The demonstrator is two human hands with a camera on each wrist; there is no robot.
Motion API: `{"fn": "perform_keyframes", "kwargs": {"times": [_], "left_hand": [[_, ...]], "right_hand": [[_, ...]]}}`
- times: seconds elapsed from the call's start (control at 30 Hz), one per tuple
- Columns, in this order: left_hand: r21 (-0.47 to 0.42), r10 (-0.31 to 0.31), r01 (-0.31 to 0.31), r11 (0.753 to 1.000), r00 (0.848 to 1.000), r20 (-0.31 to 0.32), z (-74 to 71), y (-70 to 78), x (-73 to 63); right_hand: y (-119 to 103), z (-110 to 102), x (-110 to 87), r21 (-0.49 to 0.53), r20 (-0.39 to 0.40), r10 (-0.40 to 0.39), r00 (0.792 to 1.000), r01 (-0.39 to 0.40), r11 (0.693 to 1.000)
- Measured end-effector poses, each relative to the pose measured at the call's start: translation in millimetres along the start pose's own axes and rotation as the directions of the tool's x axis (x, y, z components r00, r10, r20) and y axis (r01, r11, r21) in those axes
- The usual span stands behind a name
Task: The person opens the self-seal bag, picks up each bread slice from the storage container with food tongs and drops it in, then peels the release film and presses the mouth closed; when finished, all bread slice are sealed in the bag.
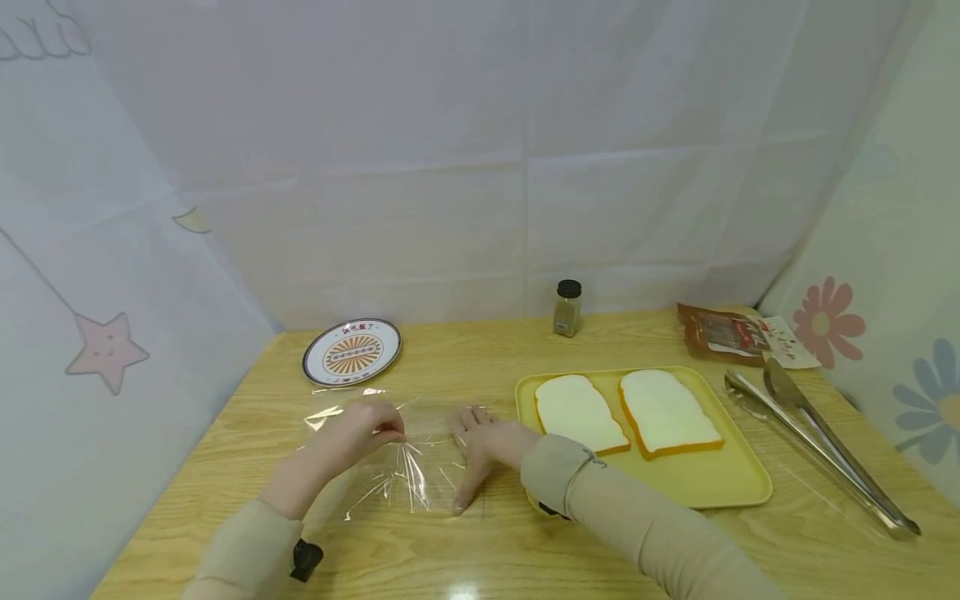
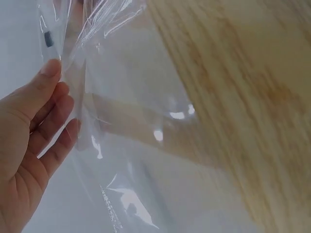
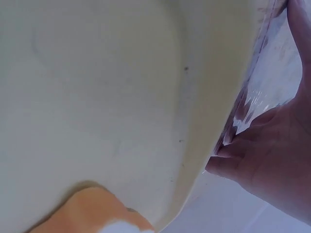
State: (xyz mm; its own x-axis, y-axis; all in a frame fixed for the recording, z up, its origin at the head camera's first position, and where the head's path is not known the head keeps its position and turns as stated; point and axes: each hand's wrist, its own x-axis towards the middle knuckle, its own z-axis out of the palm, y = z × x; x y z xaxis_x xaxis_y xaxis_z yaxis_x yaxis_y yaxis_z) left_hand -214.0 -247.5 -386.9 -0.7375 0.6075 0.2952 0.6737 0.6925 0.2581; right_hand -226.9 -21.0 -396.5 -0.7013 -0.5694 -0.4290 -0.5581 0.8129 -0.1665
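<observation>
film [image 1: 416, 483], clear, quantity one: lies crumpled on the table [image 1: 225, 467], toward the left edge. on my feed, the left hand [image 1: 356, 435] pinches a gathered fold of it between thumb and fingertips, with no wide gap between them; creases fan from that grip toward the near side. i read the right hand [image 1: 480, 446] as spread, fingers extended, palm down on the film's right margin, gripping nothing.

i count the remaining items as follows:
- plate [image 1: 352, 352], one: near the far left corner of the table, just beyond the film.
- jar [image 1: 567, 315], one: upright near the far edge.
- tray [image 1: 675, 492], one: right of the right hand.
- bread slices [image 1: 581, 412], two: side by side on the tray, toward its far edge.
- packet [image 1: 731, 336], one: at the far right corner.
- tongs [image 1: 855, 467], one pair: along the right edge.
</observation>
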Motion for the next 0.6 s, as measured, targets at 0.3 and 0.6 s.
{"fn": "perform_keyframes", "kwargs": {"times": [0.3,0.6], "left_hand": [[-0.069,-0.01,0.014,0.998,0.999,0.051,10.3,-2.7,-3.4],[-0.091,-0.036,0.039,0.995,0.999,0.036,10.5,0.5,0.6]], "right_hand": [[1,4,12.7,0.005,-0.214,-0.226,0.95,0.233,0.972],[-10,6,10.9,0.056,-0.147,-0.128,0.981,0.137,0.989]]}}
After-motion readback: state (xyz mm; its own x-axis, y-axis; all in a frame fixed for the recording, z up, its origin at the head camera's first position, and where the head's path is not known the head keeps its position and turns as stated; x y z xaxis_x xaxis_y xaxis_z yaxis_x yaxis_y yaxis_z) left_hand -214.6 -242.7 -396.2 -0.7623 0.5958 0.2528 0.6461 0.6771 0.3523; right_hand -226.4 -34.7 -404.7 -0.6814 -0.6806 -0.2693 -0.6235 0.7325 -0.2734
